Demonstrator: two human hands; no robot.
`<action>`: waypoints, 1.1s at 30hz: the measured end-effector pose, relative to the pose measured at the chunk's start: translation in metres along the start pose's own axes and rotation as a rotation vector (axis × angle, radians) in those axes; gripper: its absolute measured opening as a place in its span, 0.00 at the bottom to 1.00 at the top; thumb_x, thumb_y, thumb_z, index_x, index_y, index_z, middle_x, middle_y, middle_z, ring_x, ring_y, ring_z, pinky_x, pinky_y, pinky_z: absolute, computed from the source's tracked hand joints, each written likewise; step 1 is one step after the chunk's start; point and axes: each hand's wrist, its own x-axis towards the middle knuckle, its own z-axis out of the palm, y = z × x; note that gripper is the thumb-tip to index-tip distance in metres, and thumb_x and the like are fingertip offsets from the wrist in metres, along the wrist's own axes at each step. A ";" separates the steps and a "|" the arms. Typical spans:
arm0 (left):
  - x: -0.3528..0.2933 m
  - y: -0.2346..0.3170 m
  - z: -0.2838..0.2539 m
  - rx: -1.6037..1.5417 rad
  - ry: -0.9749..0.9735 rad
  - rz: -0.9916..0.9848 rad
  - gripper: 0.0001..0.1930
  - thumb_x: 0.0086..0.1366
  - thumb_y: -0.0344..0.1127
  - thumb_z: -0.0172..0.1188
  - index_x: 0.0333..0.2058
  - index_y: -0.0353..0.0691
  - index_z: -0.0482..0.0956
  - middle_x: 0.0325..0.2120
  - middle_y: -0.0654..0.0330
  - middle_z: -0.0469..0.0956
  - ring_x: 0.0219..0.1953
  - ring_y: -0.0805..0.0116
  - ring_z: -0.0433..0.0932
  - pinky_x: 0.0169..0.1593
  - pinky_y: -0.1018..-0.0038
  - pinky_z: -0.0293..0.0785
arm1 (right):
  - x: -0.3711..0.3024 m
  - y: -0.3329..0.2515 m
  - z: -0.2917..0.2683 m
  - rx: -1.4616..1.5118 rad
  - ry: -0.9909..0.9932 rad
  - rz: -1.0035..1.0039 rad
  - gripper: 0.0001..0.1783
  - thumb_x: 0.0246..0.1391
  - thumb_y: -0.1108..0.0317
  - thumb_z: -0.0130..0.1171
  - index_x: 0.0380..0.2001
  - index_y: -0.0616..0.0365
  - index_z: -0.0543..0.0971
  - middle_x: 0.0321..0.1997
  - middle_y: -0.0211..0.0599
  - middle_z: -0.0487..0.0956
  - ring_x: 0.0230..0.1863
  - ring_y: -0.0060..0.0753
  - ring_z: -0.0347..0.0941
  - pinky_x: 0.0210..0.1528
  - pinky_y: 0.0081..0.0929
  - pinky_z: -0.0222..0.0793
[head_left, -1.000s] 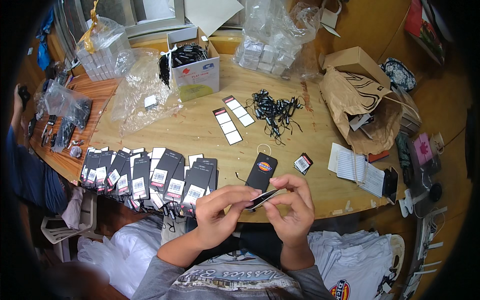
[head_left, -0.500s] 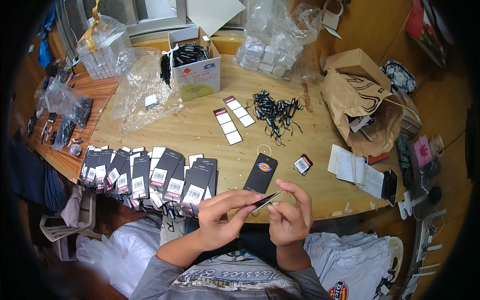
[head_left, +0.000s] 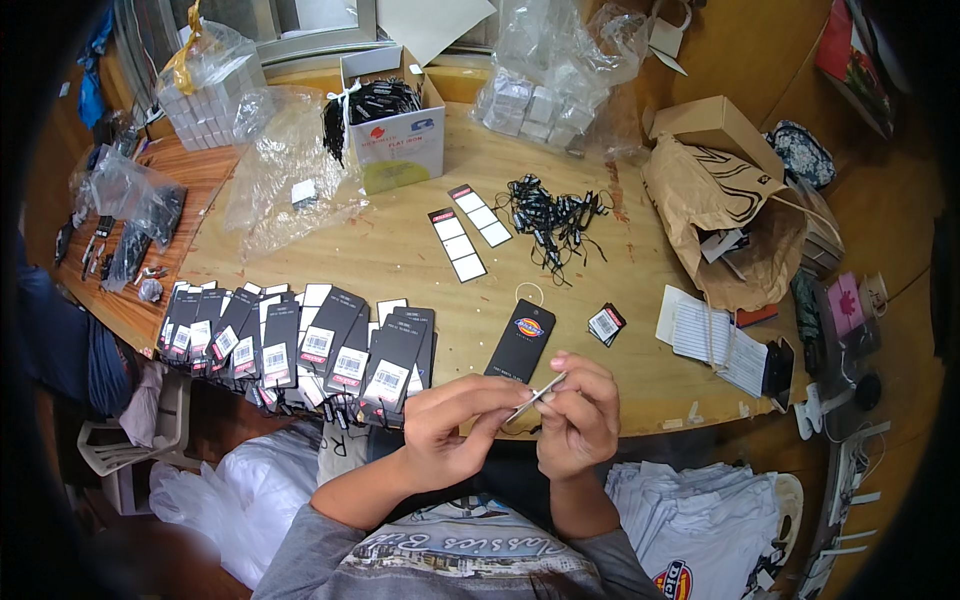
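Observation:
Just beyond the table's front edge, my left hand (head_left: 450, 420) and my right hand (head_left: 578, 420) meet over a thin tag (head_left: 537, 394). It is turned nearly edge-on, so its faces are mostly hidden. The left fingertips pinch its lower left end, and the right fingers close on the upper right end. A black hang tag (head_left: 517, 345) with a colourful logo and a pale loop lies right behind my hands. To its right is a small stack of tags (head_left: 606, 325) with white labels. Overlapping black hang tags (head_left: 332, 335) with barcode stickers spread along the front left.
Two long tags with white panels (head_left: 458, 250) and a tangle of black strings (head_left: 552, 225) lie mid-table. Behind stand a carton (head_left: 400, 160) of black strings and a plastic bag (head_left: 540, 105) of white boxes. At right sit a paper bag (head_left: 690, 210) and white cards (head_left: 715, 340).
The thin tag has turned from showing a dark face to nearly edge-on. My right fingers have curled in closer around its end. The things on the table lie as before.

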 end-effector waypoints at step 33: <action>0.004 0.005 -0.016 -0.764 0.077 -0.122 0.08 0.58 0.33 0.49 0.28 0.36 0.60 0.21 0.47 0.72 0.31 0.55 0.72 0.39 0.62 0.68 | -0.009 0.007 -0.022 0.520 -0.500 0.659 0.08 0.39 0.79 0.57 0.27 0.66 0.73 0.27 0.38 0.75 0.28 0.27 0.72 0.31 0.18 0.66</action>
